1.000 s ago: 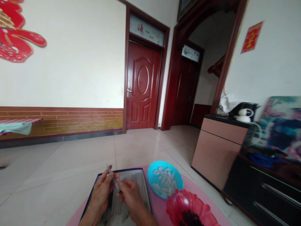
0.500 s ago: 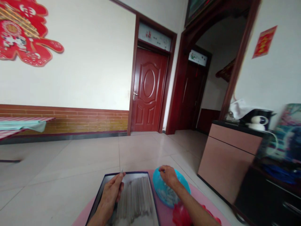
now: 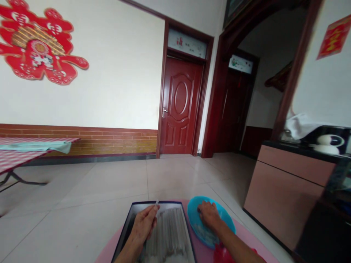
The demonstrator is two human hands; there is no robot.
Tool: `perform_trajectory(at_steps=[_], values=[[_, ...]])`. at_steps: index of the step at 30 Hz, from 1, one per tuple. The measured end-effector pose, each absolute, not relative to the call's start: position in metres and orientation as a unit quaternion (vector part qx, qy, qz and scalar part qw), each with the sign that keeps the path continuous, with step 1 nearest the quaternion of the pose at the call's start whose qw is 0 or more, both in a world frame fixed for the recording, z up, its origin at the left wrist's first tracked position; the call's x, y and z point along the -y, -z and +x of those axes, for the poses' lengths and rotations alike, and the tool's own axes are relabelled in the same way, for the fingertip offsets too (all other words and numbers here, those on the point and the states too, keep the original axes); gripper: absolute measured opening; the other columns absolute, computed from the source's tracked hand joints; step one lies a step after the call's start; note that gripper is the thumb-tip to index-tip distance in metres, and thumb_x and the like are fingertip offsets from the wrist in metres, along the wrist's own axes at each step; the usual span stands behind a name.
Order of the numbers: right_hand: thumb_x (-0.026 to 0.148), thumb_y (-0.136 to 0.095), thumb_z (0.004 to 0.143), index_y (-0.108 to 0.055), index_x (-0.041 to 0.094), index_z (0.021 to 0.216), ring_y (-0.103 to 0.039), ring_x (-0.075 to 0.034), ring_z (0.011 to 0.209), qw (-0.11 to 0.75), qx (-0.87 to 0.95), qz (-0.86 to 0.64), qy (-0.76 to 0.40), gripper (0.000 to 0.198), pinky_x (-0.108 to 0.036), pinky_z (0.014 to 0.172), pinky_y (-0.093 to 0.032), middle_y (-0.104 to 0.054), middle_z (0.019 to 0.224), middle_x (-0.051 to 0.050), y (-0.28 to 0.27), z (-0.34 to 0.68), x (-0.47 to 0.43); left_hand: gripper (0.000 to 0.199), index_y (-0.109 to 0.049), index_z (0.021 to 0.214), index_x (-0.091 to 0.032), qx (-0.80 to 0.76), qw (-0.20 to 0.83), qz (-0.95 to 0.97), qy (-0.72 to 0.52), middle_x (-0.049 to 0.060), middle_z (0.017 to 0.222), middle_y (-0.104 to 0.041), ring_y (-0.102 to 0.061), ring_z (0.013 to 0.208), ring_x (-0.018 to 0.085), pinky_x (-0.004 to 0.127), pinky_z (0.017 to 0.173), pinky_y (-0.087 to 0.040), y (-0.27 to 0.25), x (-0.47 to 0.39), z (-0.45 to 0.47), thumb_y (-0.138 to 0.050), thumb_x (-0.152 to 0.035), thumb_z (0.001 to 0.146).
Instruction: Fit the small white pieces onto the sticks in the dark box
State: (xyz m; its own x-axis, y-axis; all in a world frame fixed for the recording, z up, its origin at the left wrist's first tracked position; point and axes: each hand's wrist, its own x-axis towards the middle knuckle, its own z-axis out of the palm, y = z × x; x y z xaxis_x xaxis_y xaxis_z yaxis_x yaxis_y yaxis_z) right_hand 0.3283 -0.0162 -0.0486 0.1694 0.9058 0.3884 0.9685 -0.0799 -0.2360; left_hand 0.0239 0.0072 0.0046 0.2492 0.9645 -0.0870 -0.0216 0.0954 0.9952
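Observation:
My left hand point(image 3: 144, 223) is closed over the left part of a shallow dark-rimmed tray point(image 3: 131, 215), pinching a thin, pale, see-through stick point(image 3: 157, 202) that points up past the fingertips. Long, thin greyish sticks point(image 3: 171, 230) lie side by side in the tray. My right hand point(image 3: 208, 214) reaches into a round blue basin point(image 3: 229, 222), its fingers curled down. Whatever the fingertips hold is hidden. Small, pale translucent pieces point(image 3: 204, 233) lie in the basin, too blurred to name.
Tray and basin stand on a pink surface point(image 3: 108, 246). A crumpled red item point(image 3: 223, 254) lies under my right forearm. To the right is a pink-fronted cabinet point(image 3: 287, 186); at left, a table with a checked cloth point(image 3: 33, 155). Beyond is a red door point(image 3: 179, 106).
The view has turned left, so everything sits farther right. My right hand has lowered into the basin from above its far left rim. My left hand keeps its pinch on the thin stick.

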Motion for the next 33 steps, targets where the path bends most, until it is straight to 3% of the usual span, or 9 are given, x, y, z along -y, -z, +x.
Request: perform_trajectory(at_steps=[6,9,12,15,18,20,24,29,33], values=[[0.015,-0.052,0.073,-0.068,0.022,0.083,-0.062,-0.028,0.095,0.225,0.654,-0.717,0.088,0.021,-0.043,0.09,-0.039,-0.07,0.101,-0.013,0.039,0.328,0.017,0.076,-0.063,0.08,-0.015,-0.434,0.568,0.561,-0.417,-0.007,0.044,-0.041,-0.028,0.036,0.007,0.021,0.036,-0.02,-0.003,-0.007,0.025,-0.053,-0.086,0.055],[0.021,-0.049,0.076,-0.066,0.02,0.082,-0.064,-0.025,0.082,0.279,0.645,-0.71,0.049,0.019,-0.037,0.079,-0.043,-0.071,0.088,-0.012,0.015,0.316,0.012,0.075,-0.064,0.079,-0.015,-0.432,0.556,0.569,-0.426,-0.006,0.044,-0.042,-0.029,0.037,0.007,0.021,0.038,-0.021,-0.002,-0.009,0.026,-0.05,-0.085,0.058],[0.031,-0.05,0.075,-0.065,0.022,0.075,-0.061,-0.021,0.07,0.441,0.591,-0.672,-0.071,0.018,-0.032,0.07,-0.044,-0.068,0.073,-0.006,-0.011,0.281,0.001,0.07,-0.065,0.077,-0.015,-0.425,0.547,0.577,-0.433,-0.005,0.045,-0.043,-0.031,0.038,0.008,0.022,0.039,-0.022,-0.001,-0.011,0.026,-0.051,-0.081,0.061],[0.047,-0.054,0.072,-0.065,0.021,0.075,-0.051,-0.016,0.051,0.579,0.474,-0.604,-0.276,0.028,-0.029,0.053,-0.04,-0.056,0.053,0.002,-0.025,0.227,-0.009,0.064,-0.065,0.074,-0.015,-0.425,0.539,0.581,-0.438,-0.004,0.046,-0.045,-0.033,0.039,0.009,0.022,0.04,-0.023,0.0,-0.014,0.025,-0.053,-0.077,0.063],[0.048,-0.066,0.063,-0.057,0.021,0.061,-0.044,-0.011,0.046,0.653,0.357,-0.527,-0.411,0.029,-0.025,0.048,-0.037,-0.048,0.047,0.006,-0.022,0.176,-0.017,0.061,-0.067,0.075,-0.015,-0.427,0.526,0.588,-0.441,-0.004,0.047,-0.044,-0.034,0.04,0.01,0.023,0.04,-0.024,0.002,-0.016,0.023,-0.053,-0.073,0.066],[0.043,-0.072,0.058,-0.054,0.021,0.058,-0.046,-0.01,0.047,0.689,0.295,-0.467,-0.469,0.029,-0.023,0.049,-0.039,-0.05,0.049,0.007,-0.013,0.155,-0.019,0.064,-0.07,0.089,-0.013,-0.427,0.52,0.591,-0.445,-0.004,0.047,-0.044,-0.034,0.041,0.011,0.023,0.041,-0.025,0.003,-0.016,0.022,-0.053,-0.071,0.068],[0.039,-0.081,0.051,-0.058,0.02,0.065,-0.051,-0.009,0.05,0.717,0.219,-0.396,-0.531,0.033,-0.022,0.051,-0.043,-0.056,0.054,0.006,0.01,0.144,-0.02,0.08,-0.059,0.126,-0.01,-0.401,0.517,0.607,-0.45,-0.004,0.049,-0.046,-0.034,0.042,0.011,0.025,0.045,-0.028,0.007,-0.02,0.021,-0.051,-0.067,0.072],[0.043,-0.083,0.049,-0.066,0.018,0.08,-0.065,-0.016,0.068,0.701,0.218,-0.402,-0.547,0.043,-0.025,0.059,-0.049,-0.069,0.071,-0.002,0.018,0.148,-0.018,0.071,-0.063,0.122,-0.007,-0.377,0.476,0.638,-0.474,-0.003,0.049,-0.045,-0.037,0.046,0.013,0.027,0.051,-0.033,0.013,-0.028,0.024,-0.049,-0.059,0.076],[0.042,-0.086,0.045,-0.068,0.016,0.084,-0.068,-0.02,0.076,0.697,0.238,-0.394,-0.549,0.05,-0.027,0.064,-0.051,-0.073,0.079,-0.006,0.011,0.144,-0.018,0.059,-0.067,0.116,-0.009,-0.364,0.453,0.664,-0.47,-0.002,0.052,-0.049,-0.039,0.048,0.013,0.028,0.052,-0.037,0.014,-0.028,0.024,-0.048,-0.051,0.08]])
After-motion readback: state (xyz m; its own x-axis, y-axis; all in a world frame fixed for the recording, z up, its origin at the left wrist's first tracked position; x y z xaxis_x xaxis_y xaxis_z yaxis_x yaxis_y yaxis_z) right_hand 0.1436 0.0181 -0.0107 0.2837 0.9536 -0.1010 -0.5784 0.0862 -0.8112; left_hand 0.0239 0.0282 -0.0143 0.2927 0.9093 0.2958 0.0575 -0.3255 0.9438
